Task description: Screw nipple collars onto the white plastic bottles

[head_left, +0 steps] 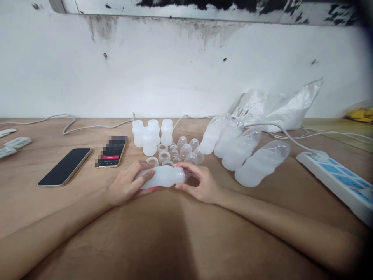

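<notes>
A translucent white plastic bottle (163, 177) lies sideways just above the wooden table (175, 233), held between both hands. My left hand (126, 185) wraps round its base end. My right hand (201, 183) pinches the neck end, where a cap or nipple part sits, partly hidden by the fingers. Just behind the hands lie several loose white rings (163, 152) and clear domed caps (189, 150). Further back stand several empty upright bottles (149, 137). To the right, several assembled capped bottles (246, 155) lie in a slanted row.
Two phones lie at the left: a dark one (65, 166) and one with a lit screen (112, 154). A white power strip (338, 179) with cables sits at the right. A plastic bag (279, 105) rests against the white wall. Small white devices (16, 142) lie far left.
</notes>
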`<action>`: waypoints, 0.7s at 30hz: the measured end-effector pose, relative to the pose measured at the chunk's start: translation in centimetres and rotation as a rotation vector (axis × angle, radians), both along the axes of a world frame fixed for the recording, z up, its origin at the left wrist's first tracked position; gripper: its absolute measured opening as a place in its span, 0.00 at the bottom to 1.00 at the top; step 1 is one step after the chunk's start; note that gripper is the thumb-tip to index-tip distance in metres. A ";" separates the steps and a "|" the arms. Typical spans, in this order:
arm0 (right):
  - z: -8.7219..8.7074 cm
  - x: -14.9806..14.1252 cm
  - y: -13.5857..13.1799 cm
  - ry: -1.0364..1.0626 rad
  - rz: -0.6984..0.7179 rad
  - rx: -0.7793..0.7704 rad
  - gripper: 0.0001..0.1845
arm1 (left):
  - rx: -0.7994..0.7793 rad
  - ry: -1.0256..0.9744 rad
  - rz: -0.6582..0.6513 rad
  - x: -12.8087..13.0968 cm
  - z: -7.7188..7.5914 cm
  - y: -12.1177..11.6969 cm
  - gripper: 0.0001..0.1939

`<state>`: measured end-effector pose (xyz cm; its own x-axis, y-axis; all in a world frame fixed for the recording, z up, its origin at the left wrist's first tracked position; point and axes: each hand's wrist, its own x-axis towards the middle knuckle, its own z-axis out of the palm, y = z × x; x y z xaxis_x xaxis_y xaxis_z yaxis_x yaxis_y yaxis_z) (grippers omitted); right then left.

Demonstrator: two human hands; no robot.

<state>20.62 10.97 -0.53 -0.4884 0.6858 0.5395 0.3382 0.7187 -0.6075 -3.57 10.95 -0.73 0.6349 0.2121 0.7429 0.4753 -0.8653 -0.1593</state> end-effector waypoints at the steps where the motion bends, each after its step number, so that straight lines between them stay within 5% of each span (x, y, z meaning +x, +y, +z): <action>1: 0.1 0.0 0.0 -0.009 -0.001 -0.015 0.22 | 0.008 0.003 0.000 0.0 0.1 0.0 0.26; 8: 0.3 0.1 0.2 -0.097 -0.047 0.100 0.23 | -0.169 -0.090 -0.011 0.0 -0.2 0.4 0.25; 17: 0.4 0.5 0.5 -0.138 -0.052 0.192 0.20 | -0.140 -0.059 -0.018 0.0 -0.3 0.4 0.25; 21: 0.8 0.6 0.5 -0.155 -0.060 0.373 0.22 | -0.246 -0.091 -0.008 0.0 0.1 0.2 0.24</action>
<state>21.22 11.46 0.24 -0.5480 0.4871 0.6800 0.4535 0.8561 -0.2478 -3.53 11.15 -0.66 0.5705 0.3883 0.7237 0.4709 -0.8766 0.0991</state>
